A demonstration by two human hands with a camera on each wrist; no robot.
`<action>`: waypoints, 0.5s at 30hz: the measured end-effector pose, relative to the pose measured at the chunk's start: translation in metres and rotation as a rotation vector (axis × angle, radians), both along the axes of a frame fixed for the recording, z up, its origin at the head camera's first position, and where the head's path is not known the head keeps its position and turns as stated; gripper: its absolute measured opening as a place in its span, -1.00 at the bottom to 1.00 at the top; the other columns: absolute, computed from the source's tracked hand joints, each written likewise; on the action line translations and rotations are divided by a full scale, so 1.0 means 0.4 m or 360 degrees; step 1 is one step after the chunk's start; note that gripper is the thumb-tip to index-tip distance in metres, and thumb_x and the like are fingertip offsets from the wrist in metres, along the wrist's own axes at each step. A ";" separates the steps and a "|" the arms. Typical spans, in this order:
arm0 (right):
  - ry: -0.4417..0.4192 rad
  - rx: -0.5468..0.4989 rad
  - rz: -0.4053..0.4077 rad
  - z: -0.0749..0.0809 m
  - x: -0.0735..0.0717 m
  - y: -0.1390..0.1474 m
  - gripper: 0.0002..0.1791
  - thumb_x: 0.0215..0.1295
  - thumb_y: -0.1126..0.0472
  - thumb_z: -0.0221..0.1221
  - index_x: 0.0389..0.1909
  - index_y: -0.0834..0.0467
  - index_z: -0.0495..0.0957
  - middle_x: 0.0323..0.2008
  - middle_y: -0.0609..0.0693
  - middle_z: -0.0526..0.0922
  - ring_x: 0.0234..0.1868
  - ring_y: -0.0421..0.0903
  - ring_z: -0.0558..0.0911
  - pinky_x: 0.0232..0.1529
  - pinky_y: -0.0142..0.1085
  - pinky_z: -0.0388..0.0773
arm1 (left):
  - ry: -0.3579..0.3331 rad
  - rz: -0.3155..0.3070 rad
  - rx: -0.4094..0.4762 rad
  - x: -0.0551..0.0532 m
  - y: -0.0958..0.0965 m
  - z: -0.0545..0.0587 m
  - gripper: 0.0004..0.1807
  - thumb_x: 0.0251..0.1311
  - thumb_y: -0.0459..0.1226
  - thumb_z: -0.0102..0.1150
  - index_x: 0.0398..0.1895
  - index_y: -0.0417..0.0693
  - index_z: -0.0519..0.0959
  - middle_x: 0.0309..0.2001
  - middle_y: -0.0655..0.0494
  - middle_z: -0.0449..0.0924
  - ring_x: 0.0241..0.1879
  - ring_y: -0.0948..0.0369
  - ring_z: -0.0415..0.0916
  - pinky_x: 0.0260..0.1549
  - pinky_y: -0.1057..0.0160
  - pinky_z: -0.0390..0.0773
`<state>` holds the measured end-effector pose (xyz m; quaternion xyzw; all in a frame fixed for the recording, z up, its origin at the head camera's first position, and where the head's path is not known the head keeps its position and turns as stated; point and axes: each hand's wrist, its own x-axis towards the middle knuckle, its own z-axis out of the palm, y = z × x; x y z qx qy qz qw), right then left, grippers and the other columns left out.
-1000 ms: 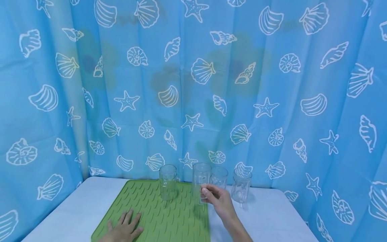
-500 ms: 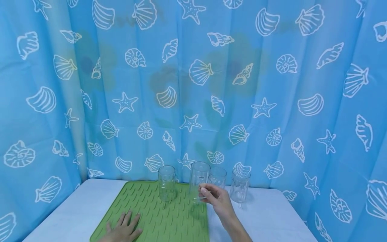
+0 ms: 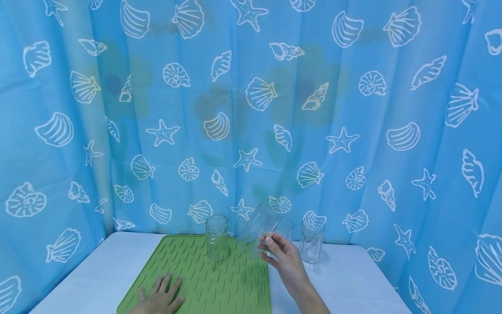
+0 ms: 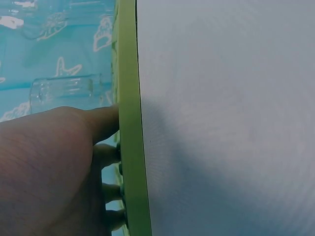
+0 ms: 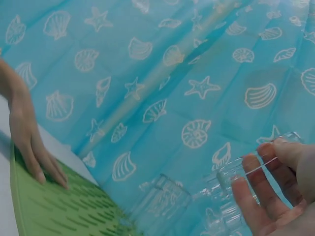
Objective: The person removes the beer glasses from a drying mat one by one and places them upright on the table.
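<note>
My right hand [image 3: 288,264] pinches a clear glass mug [image 3: 252,226] by its handle, above the right side of a green ridged mat [image 3: 219,288]. The mug is tilted and slightly blurred. In the right wrist view, the fingers [image 5: 266,187] curl about the handle. My left hand [image 3: 158,301] rests with fingers spread on the near left part of the mat. Another glass mug [image 3: 217,240] stands upright on the mat's far part. Two more, a glass mug [image 3: 287,226] behind my right hand and a glass mug [image 3: 312,244] to its right, stand off the mat.
The mat lies on a white-covered table [image 3: 345,283]. A blue curtain [image 3: 251,131] with white shells and starfish hangs close behind the table's far edge and along both sides.
The mug in my right hand has gone from upright to tilted, its top leaning to the right. My left hand has stayed on the mat.
</note>
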<state>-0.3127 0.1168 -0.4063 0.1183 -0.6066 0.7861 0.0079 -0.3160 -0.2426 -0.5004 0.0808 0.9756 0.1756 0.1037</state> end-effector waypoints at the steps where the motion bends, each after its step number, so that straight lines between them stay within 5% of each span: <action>1: -0.0015 -0.0048 0.0003 0.003 0.002 0.000 -0.58 0.39 -0.03 0.17 0.11 0.14 0.49 -0.03 -0.10 0.64 0.07 -0.14 0.65 0.23 -0.20 0.76 | -0.0002 0.0003 -0.0001 0.000 0.001 0.000 -0.10 0.27 0.32 -0.09 0.47 -0.09 0.22 0.46 -0.32 0.07 0.45 -0.41 -0.07 0.20 -0.82 -0.37; 15: -0.0117 -0.0704 0.0110 0.026 0.013 0.006 -0.89 0.44 0.08 0.13 -0.11 -0.02 0.52 -0.09 -0.18 0.66 0.09 -0.21 0.64 0.47 -0.20 0.55 | -0.0013 -0.0010 -0.0010 -0.001 0.001 -0.001 -0.05 0.24 0.39 -0.15 0.48 -0.08 0.21 0.47 -0.31 0.05 0.45 -0.42 -0.08 0.17 -0.83 -0.37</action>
